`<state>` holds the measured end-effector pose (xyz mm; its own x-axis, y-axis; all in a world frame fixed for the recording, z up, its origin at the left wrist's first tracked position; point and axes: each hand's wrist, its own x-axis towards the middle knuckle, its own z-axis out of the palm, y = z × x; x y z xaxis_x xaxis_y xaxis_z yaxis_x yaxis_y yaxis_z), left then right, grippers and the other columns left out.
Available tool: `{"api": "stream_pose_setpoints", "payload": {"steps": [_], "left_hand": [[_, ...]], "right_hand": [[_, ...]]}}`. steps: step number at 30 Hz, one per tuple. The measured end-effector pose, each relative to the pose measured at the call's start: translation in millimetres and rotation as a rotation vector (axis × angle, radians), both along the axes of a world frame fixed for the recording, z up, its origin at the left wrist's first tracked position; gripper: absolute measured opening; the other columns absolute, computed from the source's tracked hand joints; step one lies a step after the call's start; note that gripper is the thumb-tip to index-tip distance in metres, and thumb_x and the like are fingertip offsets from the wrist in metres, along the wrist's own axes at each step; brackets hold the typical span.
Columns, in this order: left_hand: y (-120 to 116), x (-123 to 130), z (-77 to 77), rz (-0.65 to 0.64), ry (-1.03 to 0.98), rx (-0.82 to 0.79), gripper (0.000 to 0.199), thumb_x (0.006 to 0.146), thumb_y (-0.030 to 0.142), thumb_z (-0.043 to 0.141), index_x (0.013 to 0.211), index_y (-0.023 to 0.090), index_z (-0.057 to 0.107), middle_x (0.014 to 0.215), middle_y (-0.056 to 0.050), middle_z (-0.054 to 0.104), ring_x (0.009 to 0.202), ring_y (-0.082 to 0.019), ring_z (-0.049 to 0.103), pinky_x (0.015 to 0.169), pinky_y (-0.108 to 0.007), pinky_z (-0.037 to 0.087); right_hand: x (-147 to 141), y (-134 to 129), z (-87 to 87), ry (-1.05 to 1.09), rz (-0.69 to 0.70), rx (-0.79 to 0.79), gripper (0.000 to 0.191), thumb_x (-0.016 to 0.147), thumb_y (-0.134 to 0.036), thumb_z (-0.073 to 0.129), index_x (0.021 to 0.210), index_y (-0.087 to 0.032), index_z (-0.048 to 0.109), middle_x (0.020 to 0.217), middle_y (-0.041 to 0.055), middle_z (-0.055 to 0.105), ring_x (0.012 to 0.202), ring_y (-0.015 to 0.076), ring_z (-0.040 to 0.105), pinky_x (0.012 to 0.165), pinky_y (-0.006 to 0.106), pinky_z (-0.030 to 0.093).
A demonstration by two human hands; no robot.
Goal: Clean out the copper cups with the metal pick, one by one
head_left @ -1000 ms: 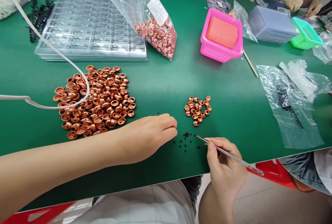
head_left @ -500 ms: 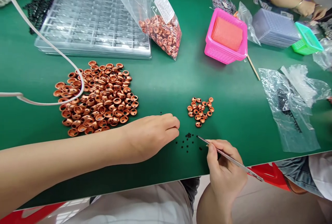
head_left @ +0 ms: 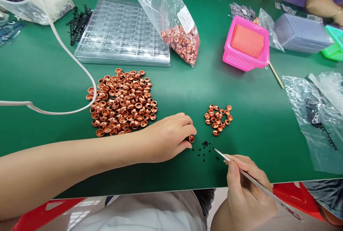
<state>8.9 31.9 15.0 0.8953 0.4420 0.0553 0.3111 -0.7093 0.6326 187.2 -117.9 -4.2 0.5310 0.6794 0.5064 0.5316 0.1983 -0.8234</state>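
Note:
My left hand [head_left: 171,136] is closed, with a small copper-coloured hollow bead [head_left: 191,138] between thumb and fingers, its opening facing up. In my right hand [head_left: 248,188] is a pair of slim metal tweezers [head_left: 258,185], held like a pen. The tweezers' tip is at a tiny black piece [head_left: 213,148] on the table. Several more tiny black pieces [head_left: 205,144] lie scattered between the hands. A small group of copper beads [head_left: 215,124] sits just beyond them. Left of that, a large pile of the same beads [head_left: 125,99] spreads behind my left forearm.
Clear plastic trays [head_left: 123,34] are stacked at the back, beside a bag of copper beads [head_left: 183,41]. A pink basket [head_left: 245,61] holds an orange block. A white cord [head_left: 77,66] loops over the pile. Plastic bags [head_left: 311,127] lie right. Another person's arm [head_left: 323,4] is at far right.
The view has shifted, so the table things appear farther right. A copper bead now shows in my left fingertips. The tweezers' tip stays by the black pieces.

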Motion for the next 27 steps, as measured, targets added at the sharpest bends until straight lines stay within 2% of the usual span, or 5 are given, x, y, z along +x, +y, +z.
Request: {"api": "stream_pose_setpoints", "payload": {"steps": [5, 8, 13, 20, 27], "left_hand": [[0, 0, 0.7, 0.012, 0.014, -0.016, 0.018, 0.088, 0.021, 0.063, 0.104, 0.015, 0.063, 0.104, -0.008, 0.059, 0.094, -0.021, 0.055, 0.079, -0.033, 0.049], [2, -1, 2.4, -0.013, 0.042, -0.051, 0.021, 0.088, 0.021, 0.062, 0.109, 0.017, 0.063, 0.107, -0.007, 0.058, 0.096, -0.021, 0.055, 0.082, -0.033, 0.049], [4, -2, 7.4, -0.009, 0.094, -0.070, 0.018, 0.089, 0.014, 0.056, 0.103, 0.019, 0.066, 0.103, -0.006, 0.060, 0.094, -0.020, 0.057, 0.081, -0.032, 0.050], [-1, -3, 17.1, 0.028, 0.198, -0.025, 0.017, 0.089, 0.014, 0.056, 0.099, 0.018, 0.069, 0.099, -0.007, 0.061, 0.090, -0.021, 0.059, 0.077, -0.031, 0.051], [-2, -3, 10.9, 0.001, 0.103, -0.006, 0.022, 0.088, 0.017, 0.061, 0.110, 0.017, 0.064, 0.103, -0.007, 0.061, 0.093, -0.021, 0.058, 0.080, -0.033, 0.051]], "right_hand": [[-12, 3, 0.0, 0.032, 0.071, -0.004, 0.024, 0.076, 0.001, 0.063, 0.090, -0.018, 0.069, 0.082, 0.0031, 0.070, 0.073, 0.0186, 0.066, 0.062, 0.036, 0.053], [-14, 6, -1.5, 0.061, 0.061, 0.013, 0.024, 0.077, 0.001, 0.062, 0.090, -0.018, 0.069, 0.082, 0.0025, 0.070, 0.072, 0.0180, 0.066, 0.061, 0.035, 0.053], [-13, 7, -1.9, 0.083, 0.074, 0.015, 0.023, 0.077, 0.001, 0.062, 0.089, -0.018, 0.070, 0.081, 0.0016, 0.070, 0.071, 0.0163, 0.065, 0.060, 0.032, 0.052], [-9, 6, -3.6, 0.076, 0.110, 0.007, 0.025, 0.077, 0.002, 0.061, 0.090, -0.018, 0.068, 0.083, 0.0020, 0.070, 0.074, 0.0170, 0.066, 0.063, 0.034, 0.054], [-5, 4, -5.5, 0.051, 0.115, 0.029, 0.027, 0.075, 0.003, 0.062, 0.091, -0.018, 0.068, 0.083, 0.0025, 0.070, 0.074, 0.0180, 0.066, 0.063, 0.035, 0.054]]}}
